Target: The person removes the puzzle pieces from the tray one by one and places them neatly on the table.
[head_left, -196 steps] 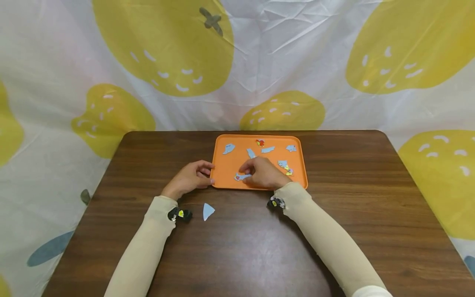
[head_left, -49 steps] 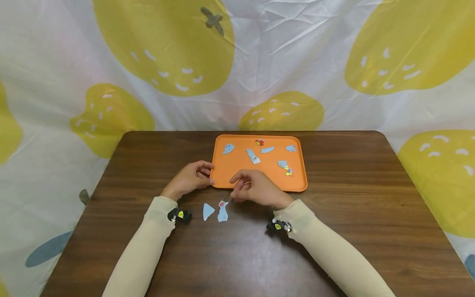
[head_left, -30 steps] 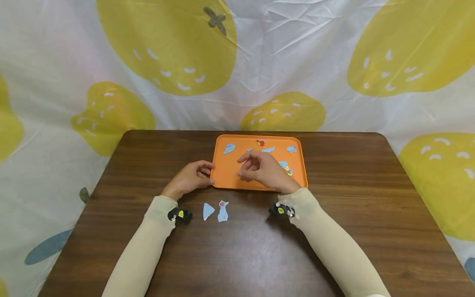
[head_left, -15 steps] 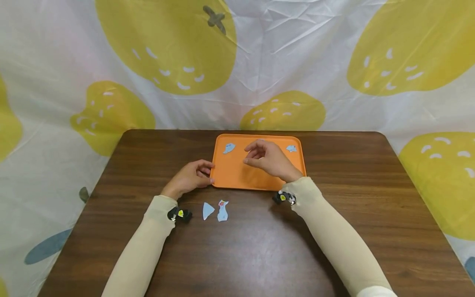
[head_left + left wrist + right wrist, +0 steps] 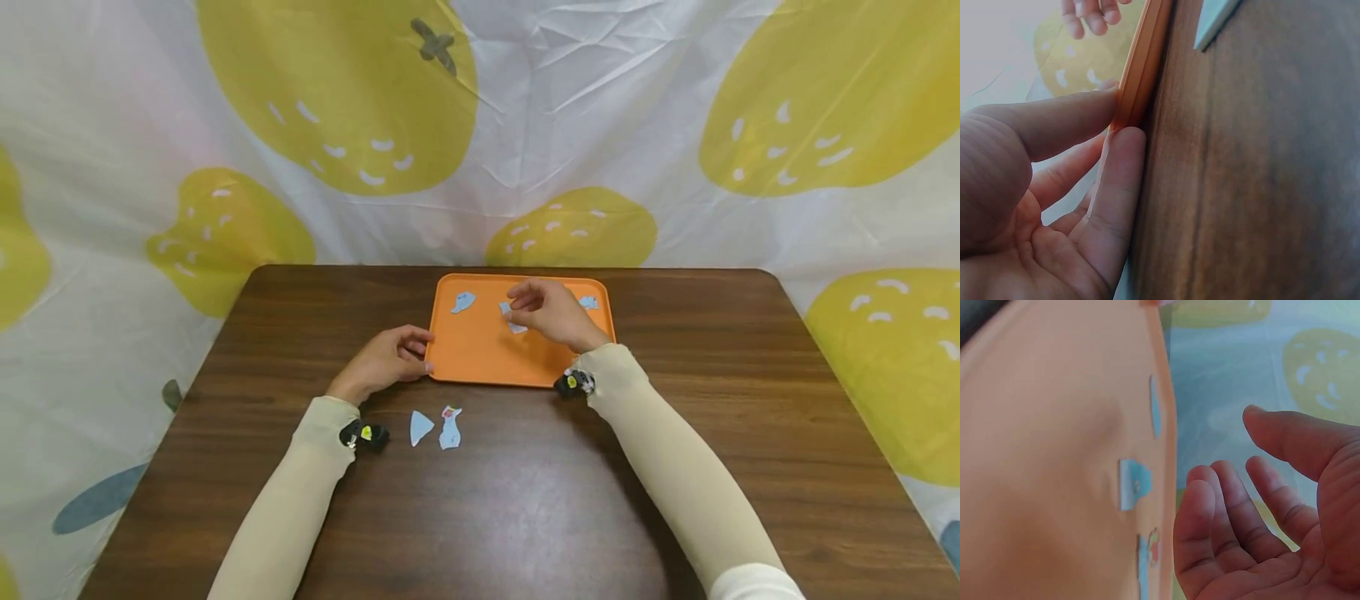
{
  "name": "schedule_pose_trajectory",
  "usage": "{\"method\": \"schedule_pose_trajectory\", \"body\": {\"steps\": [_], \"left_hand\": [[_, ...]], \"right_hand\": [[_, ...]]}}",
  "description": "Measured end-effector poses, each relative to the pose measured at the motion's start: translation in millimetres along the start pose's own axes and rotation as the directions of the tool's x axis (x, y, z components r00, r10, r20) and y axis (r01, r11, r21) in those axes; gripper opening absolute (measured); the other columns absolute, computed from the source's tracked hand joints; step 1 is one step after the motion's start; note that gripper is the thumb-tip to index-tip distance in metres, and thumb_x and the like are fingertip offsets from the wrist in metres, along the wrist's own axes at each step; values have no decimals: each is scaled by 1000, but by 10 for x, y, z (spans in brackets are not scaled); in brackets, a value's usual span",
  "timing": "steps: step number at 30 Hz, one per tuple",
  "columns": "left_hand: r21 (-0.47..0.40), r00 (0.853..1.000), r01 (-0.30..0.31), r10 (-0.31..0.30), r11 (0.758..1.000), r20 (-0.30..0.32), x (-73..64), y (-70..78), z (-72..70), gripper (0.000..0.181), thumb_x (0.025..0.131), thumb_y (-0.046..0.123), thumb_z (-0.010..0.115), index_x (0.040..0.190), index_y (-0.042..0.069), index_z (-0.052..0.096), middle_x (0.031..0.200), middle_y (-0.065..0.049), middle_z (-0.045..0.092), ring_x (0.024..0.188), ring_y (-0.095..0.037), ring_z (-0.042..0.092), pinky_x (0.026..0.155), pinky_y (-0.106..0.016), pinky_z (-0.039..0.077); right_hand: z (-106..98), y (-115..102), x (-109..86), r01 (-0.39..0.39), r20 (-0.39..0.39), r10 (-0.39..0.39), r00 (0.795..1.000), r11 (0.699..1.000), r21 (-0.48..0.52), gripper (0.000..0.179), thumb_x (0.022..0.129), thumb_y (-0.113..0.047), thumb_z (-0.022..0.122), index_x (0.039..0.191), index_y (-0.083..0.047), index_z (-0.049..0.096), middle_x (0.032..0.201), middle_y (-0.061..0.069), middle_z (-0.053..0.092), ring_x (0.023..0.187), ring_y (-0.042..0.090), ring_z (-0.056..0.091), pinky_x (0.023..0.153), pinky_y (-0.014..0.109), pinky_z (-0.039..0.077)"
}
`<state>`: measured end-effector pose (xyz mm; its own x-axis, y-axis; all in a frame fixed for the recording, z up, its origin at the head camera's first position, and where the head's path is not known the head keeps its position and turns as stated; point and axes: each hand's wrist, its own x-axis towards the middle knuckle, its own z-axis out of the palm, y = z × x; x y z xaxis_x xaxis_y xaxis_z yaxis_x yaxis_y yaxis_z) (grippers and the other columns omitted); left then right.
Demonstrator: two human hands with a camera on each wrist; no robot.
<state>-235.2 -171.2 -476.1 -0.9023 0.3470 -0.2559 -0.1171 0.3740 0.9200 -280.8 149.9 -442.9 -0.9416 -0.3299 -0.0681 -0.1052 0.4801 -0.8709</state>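
Observation:
My left hand [image 5: 386,358] holds the left rim of the orange tray [image 5: 465,354], its thumb and fingertips against the edge; the left wrist view shows the tray rim [image 5: 1141,69] between them. Above the tray hovers my right hand [image 5: 555,317], fingers loosely bent, with thumb and index apart in the right wrist view and nothing held. Just beneath its fingertips lies a pale blue cut-out piece [image 5: 514,323], partly covered. Other cut-out pieces lie at the tray's upper left [image 5: 463,302] and upper right [image 5: 588,302]. A red-and-green piece [image 5: 1154,547] shows in the right wrist view.
On the brown wooden table [image 5: 480,517], before the tray, lie a light blue triangular piece [image 5: 421,427] and, beside it, a taller piece [image 5: 450,428] with a red patch. A fruit-print cloth [image 5: 510,150] hangs behind the table.
The red-patched piece went from the tray to the table beside the triangle, and my right hand let it go. That hand then moved back over the tray, up and right. The left hand stayed.

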Motion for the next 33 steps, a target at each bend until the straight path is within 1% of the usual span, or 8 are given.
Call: {"method": "schedule_pose_trajectory", "body": {"steps": [6,13,20,25,29,33], "left_hand": [[5,1000,7,-7,1000,-8,10,-33,0,54,91,3,81,141,3,61,118,-16,59,88,-17,62,79,-23,61],[6,1000,7,-7,1000,-14,23,-36,-2,52,91,3,82,140,6,63,117,-15,60,88,-18,64,79,-25,62],[10,1000,4,-4,1000,-16,17,-20,-20,52,91,4,82,139,6,63,117,-15,59,88,-18,63,79,-25,62],[7,1000,3,-3,1000,-13,10,-17,-19,52,90,5,83,139,6,64,116,-14,60,88,-18,63,78,-23,61],[13,1000,3,-3,1000,-17,6,-30,-19,52,90,5,83,138,7,65,116,-14,60,88,-19,63,76,-22,59],[31,1000,-5,6,1000,-19,13,-30,-13,52,89,6,84,137,8,65,116,-14,61,88,-19,62,74,-21,57]], "right_hand": [[11,136,80,-40,-3,41,999,999,17,39,97,-18,78,131,-4,66,119,13,68,107,29,65,89,41,56],[37,248,167,-103,-7,103,995,993,-56,37,93,-18,82,126,-9,68,118,11,69,110,27,64,90,39,53],[43,218,206,-128,-15,127,992,983,-134,38,89,-24,87,121,-11,70,113,8,70,108,26,64,91,39,51],[46,210,220,-141,-12,141,990,976,-166,43,86,-25,90,123,-9,72,110,7,69,103,24,63,90,37,50],[53,216,224,-128,-9,129,992,968,-216,46,84,-26,90,123,-7,74,108,7,70,100,23,62,88,35,50],[42,210,218,-119,3,125,992,956,-267,41,85,-23,89,119,-7,74,108,8,70,99,23,62,88,36,51]]}}
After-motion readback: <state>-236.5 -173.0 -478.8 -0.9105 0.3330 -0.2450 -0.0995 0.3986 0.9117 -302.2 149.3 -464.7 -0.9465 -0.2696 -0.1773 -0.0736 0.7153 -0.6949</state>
